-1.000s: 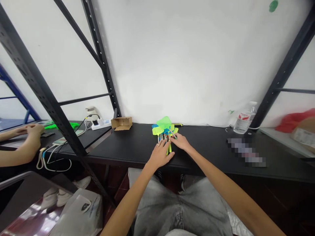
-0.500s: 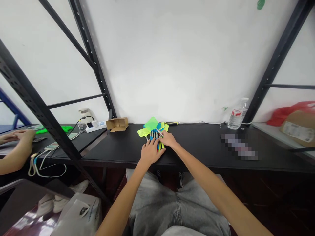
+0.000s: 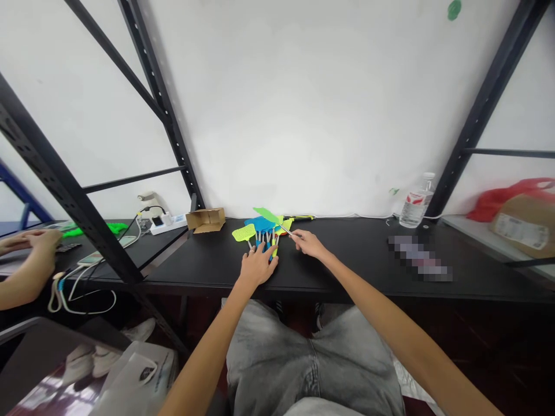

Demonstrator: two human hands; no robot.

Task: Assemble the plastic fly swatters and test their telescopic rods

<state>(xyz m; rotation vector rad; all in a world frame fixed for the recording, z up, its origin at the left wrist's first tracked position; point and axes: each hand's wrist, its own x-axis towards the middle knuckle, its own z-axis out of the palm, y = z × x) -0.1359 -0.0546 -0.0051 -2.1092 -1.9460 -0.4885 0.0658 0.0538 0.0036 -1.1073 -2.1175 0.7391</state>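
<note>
A small green fly swatter (image 3: 267, 215) with a thin metal stem is pinched in my right hand (image 3: 310, 243), tilted above the pile. Below it, blue swatters (image 3: 255, 223) lie close together on the black table, their metal stems pointing toward me. My left hand (image 3: 256, 268) rests with fingers spread over their handles. A yellow mesh swatter (image 3: 244, 233) lies at the left of the bunch, near my left fingertips. More yellow swatter heads (image 3: 285, 225) show at the right, partly covered by the green one.
An open cardboard box (image 3: 206, 221) stands to the left at the wall. A black-and-yellow tool (image 3: 302, 218) lies behind the pile. At the right are a water bottle (image 3: 417, 202) and a blurred item (image 3: 418, 258). Another person's hands (image 3: 37, 240) are at the far left.
My right hand has moved right, drawing the green swatter off the pile and tilting it. My left hand has slid slightly left with the bunch, and the blue heads are more exposed.
</note>
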